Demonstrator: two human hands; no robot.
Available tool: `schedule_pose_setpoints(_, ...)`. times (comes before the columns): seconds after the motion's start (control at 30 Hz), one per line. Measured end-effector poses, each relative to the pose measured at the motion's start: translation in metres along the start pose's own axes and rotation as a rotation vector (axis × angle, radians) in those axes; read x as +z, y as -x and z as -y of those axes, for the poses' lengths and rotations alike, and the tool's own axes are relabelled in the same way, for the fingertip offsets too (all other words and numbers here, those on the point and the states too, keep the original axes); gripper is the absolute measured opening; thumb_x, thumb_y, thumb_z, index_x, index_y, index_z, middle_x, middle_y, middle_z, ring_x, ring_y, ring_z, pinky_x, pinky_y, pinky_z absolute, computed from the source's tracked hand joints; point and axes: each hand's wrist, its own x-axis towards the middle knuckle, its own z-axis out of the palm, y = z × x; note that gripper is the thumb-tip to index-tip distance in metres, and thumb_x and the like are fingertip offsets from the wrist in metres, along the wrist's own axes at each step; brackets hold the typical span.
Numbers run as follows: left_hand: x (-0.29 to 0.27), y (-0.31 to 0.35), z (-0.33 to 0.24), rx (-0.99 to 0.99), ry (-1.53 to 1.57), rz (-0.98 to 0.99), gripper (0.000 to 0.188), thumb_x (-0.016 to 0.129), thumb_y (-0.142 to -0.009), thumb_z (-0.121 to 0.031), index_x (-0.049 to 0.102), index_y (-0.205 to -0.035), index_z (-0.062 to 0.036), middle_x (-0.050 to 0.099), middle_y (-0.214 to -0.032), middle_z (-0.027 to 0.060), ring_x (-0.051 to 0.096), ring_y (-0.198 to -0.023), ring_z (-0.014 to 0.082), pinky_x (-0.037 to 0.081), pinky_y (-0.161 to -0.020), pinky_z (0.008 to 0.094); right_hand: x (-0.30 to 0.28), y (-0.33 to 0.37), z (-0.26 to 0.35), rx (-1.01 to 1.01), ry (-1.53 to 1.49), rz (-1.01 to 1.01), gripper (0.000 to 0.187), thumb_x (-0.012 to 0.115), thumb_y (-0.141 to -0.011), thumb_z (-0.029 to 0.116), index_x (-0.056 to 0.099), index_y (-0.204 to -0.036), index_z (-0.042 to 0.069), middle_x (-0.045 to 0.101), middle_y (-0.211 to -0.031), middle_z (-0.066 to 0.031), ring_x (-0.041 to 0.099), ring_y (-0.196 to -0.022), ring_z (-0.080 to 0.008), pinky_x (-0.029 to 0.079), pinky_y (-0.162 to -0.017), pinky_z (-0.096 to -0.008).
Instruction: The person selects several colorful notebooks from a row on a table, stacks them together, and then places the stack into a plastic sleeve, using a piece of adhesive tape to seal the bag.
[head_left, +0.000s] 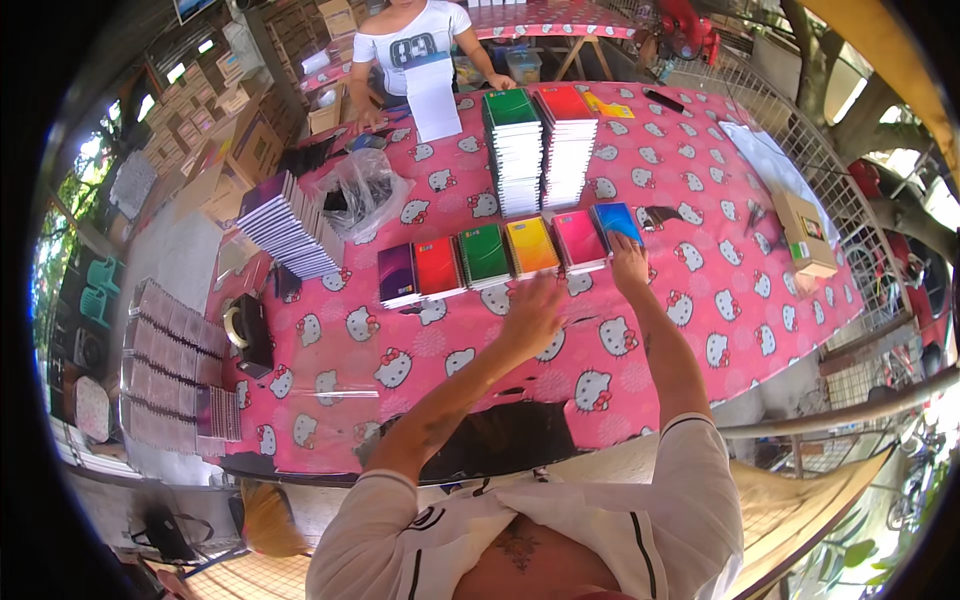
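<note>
A row of small spiral notebook stacks crosses the middle of the table: purple (396, 275), red (437, 262), green (484, 252), yellow (530, 246), pink (578, 240) and blue (615, 222). At the right end, my right hand (630, 262) rests on the blue notebook, its fingers stretched over the cover. My left hand (536, 318) hovers just in front of the yellow stack, smeared by motion, so its fingers do not show clearly. Beyond the row stand two tall notebook stacks, one topped with a green cover (510, 103), the other with a red cover (565, 101).
A pink tablecloth (520, 365) with cat faces covers the table. Leaning notebooks (290, 225), a clear plastic bag (365, 195) and a black tape dispenser (250, 335) lie left. A cardboard box (805, 235) sits right. Across the table, a co-worker holds white sheets (432, 100).
</note>
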Motion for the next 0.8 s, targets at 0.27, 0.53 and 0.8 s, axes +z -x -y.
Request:
schedule_pose_setpoints(0.27,0.095,-0.114,0.027,0.098,-0.151,-0.212,0.04,0.06,-0.087,-0.007,0.058,-0.127,-0.005,0.064,-0.105,0.0159,0.063,-0.098,0.0348,0.052,-0.085,0.0438,-0.082,0.035,-0.04,0.414,-1.033,-0.283,0.025,0.059,-0.088,-0.005,0.066,-0.109,0.006,0.071,-0.099,-0.0055,0.066,-0.096,-0.0177,0.053,-0.079,-0.0323)
schedule_pose_setpoints(0.53,-0.044,-0.059,-0.054,-0.17,-0.043,-0.075,0.022,0.065,-0.087,-0.021,0.066,-0.102,-0.0046,0.066,-0.086,0.0144,0.066,-0.067,0.0312,0.053,-0.058,0.047,-0.03,0.132,0.01,-0.298,-1.113,0.114,0.038,0.06,-0.067,-0.014,0.071,-0.097,0.008,0.067,-0.112,-0.0115,0.061,-0.113,-0.0278,0.05,-0.094,-0.0382)
schedule_pose_setpoints(0.8,0.016,0.019,0.045,-0.414,-0.111,-0.246,0.044,0.061,-0.092,-0.023,0.05,-0.128,0.0005,0.067,-0.104,0.0213,0.067,-0.09,0.0397,0.055,-0.077,0.0506,-0.037,0.034,0.135,-0.443,-0.671,-0.163,0.039,0.061,-0.078,0.004,0.065,-0.117,0.007,0.065,-0.124,-0.0098,0.058,-0.119,-0.029,0.043,-0.101,-0.0447)
